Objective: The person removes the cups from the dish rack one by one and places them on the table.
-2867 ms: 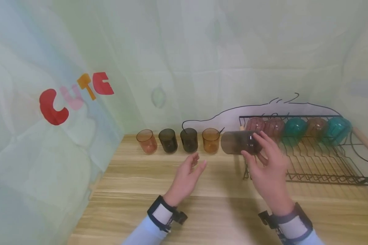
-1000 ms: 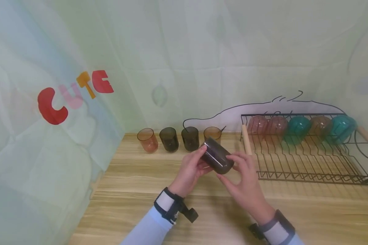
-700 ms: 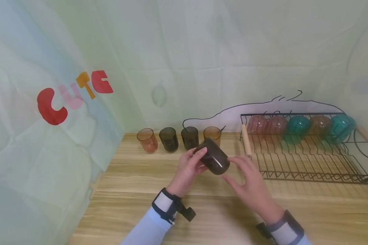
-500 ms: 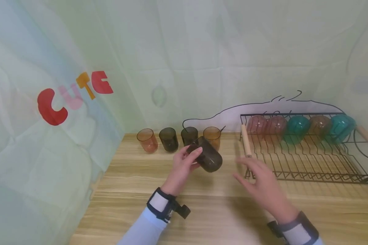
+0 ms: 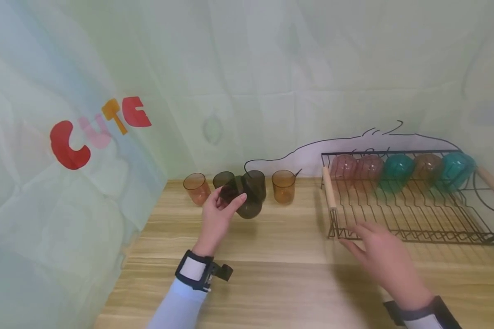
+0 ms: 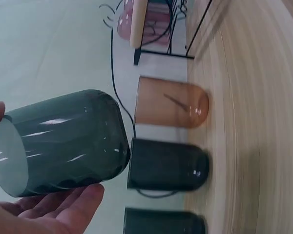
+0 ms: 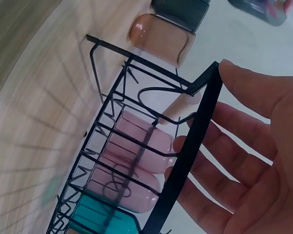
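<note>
My left hand point(image 5: 215, 221) grips a dark grey glass point(image 5: 249, 209) by its rim end, thumb on the near side. Held above the table, the glass lies tilted, its rounded base to the right and lower. It overlaps two dark glasses in the head view: the left one point(image 5: 223, 176) and the right one point(image 5: 259, 180). My right hand point(image 5: 389, 262) holds nothing, its fingers apart and lightly bent. It is by the front left corner of a black wire dish rack point(image 5: 432, 236); whether it touches the rail I cannot tell.
At the row's ends stand a pinkish-orange glass point(image 5: 198, 191) and an amber glass point(image 5: 284, 189). Several pink, brown and teal glasses, including a teal one point(image 5: 399, 171), sit along the rack's back. The rack has wooden handles point(image 5: 329, 189). A fabric backdrop rises behind the table point(image 5: 271, 283).
The dark glass passed from my right hand to my left, which then carried it leftward toward the row. My right hand let go and moved right, toward the rack's front corner.
</note>
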Available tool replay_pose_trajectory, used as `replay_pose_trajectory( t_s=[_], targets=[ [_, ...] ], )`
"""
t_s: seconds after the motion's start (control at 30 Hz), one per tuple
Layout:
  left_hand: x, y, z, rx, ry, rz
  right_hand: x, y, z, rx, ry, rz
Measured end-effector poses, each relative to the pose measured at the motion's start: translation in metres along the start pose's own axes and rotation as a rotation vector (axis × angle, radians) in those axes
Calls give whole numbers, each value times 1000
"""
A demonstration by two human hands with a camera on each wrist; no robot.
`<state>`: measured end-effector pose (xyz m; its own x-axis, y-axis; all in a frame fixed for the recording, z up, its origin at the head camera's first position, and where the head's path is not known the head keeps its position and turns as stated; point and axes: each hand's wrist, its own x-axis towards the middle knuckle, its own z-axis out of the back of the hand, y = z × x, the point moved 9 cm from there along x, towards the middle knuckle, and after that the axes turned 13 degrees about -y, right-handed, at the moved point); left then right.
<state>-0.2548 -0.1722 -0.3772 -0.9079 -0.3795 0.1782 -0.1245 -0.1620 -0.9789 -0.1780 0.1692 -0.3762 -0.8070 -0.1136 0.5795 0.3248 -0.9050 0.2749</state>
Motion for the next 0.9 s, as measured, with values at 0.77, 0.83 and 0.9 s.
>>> replay_pose_trajectory(
  t_s=[0.77, 0.83, 0.9],
  targets=[
    [43, 58, 93, 228, -242, 34, -3, 4, 4, 3, -67, 111],
    [46, 65, 98, 243, -258, 46, -2, 4, 4, 4, -76, 121],
    [47, 72, 103, 254, -269, 55, -2, 3, 4, 4, -82, 129]
  ],
)
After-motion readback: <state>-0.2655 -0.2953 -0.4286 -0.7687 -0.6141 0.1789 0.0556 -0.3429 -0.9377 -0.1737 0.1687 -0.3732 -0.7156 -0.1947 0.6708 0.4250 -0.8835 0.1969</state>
